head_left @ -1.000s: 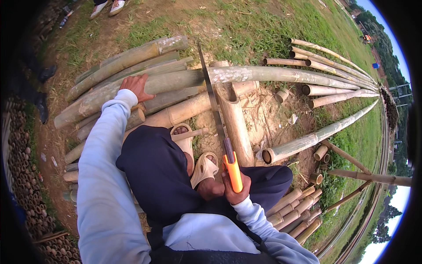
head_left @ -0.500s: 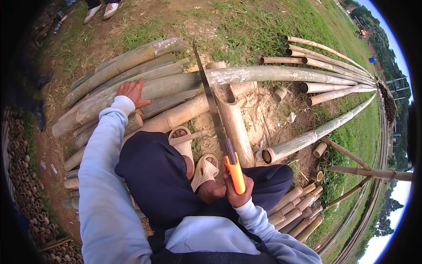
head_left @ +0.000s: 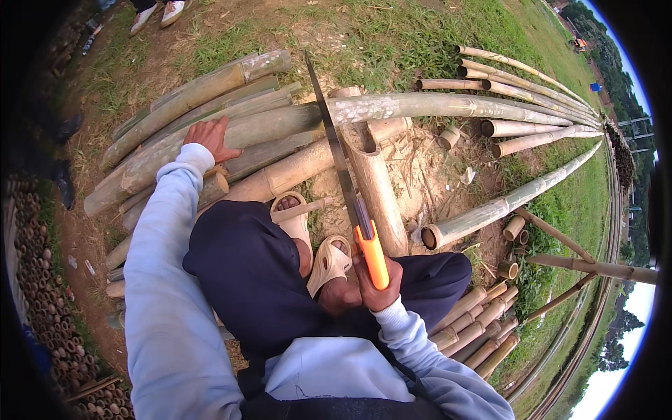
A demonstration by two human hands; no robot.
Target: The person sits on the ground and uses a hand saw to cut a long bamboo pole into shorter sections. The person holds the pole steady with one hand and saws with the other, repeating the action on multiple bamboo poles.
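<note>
My left hand (head_left: pixel 212 138) lies with its fingers spread over a thick green-grey bamboo pole (head_left: pixel 269 127) and presses down on it. In my right hand (head_left: pixel 378 285) is the orange handle of a hand saw (head_left: pixel 338 155), gripped by closed fingers. The long blade crosses the bamboo to the right of my left hand, its tip pointing away from me. Beneath the pole, a notched bamboo piece (head_left: pixel 381 203) and a cross-lying bamboo log (head_left: pixel 276 178) sit on the ground. Whether the blade has cut into the pole is hard to make out.
Cut bamboo lengths (head_left: pixel 199 94) lie at the left, and shorter ones (head_left: pixel 479 322) at the lower right. Long poles (head_left: pixel 532 101) stretch away right, past a single green pole (head_left: pixel 504 206). A bamboo frame (head_left: pixel 595 267) stands at the right. Another person's shoes (head_left: pixel 171 12) show at top left.
The view has shifted slightly. My left hand stays on the bamboo pole, and my right hand still holds the saw across it; any blade movement is small.
</note>
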